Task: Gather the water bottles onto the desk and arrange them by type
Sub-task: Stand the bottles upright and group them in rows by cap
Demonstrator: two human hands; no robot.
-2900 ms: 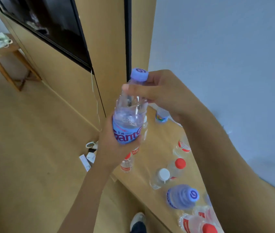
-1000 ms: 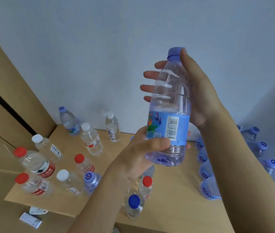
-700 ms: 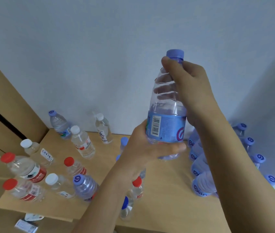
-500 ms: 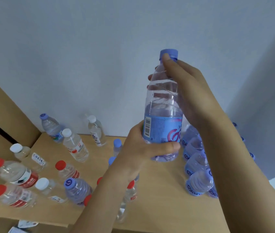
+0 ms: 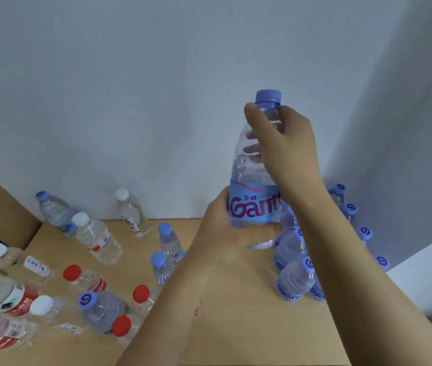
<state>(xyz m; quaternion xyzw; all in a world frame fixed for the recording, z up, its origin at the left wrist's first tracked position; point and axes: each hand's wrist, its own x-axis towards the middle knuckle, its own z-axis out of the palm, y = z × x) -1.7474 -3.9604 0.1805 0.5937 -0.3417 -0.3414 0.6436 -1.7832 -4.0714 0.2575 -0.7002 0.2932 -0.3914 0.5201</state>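
A clear bottle with a lilac cap and a blue label is being held upright in the air above the counter, at about 1 o'clock from the picture's centre. Its lower body is being wrapped by the left hand, whose thumb is lying across the front under the label; the other fingers of that hand are being hidden behind the bottle, and the bottle's base is being covered in part by the hand. The shoulder, just below the cap, is being gripped by the right hand, with the thumb in front and the fingers being seen only blurred through the plastic. Both grips are being kept closed round this one bottle. The label's lettering is being cut off on its right by the right wrist.

At 3 o'clock, a cluster of lilac-capped bottles is being largely screened by the right forearm, so their number cannot be told. At 8 o'clock, red-capped bottles and white-capped bottles are being seen standing mixed together, with two being cropped by the left edge of the picture. Two small blue-capped bottles are being shown near the centre, just beside the left forearm; another red-labelled bottle is being mostly hidden behind that forearm.
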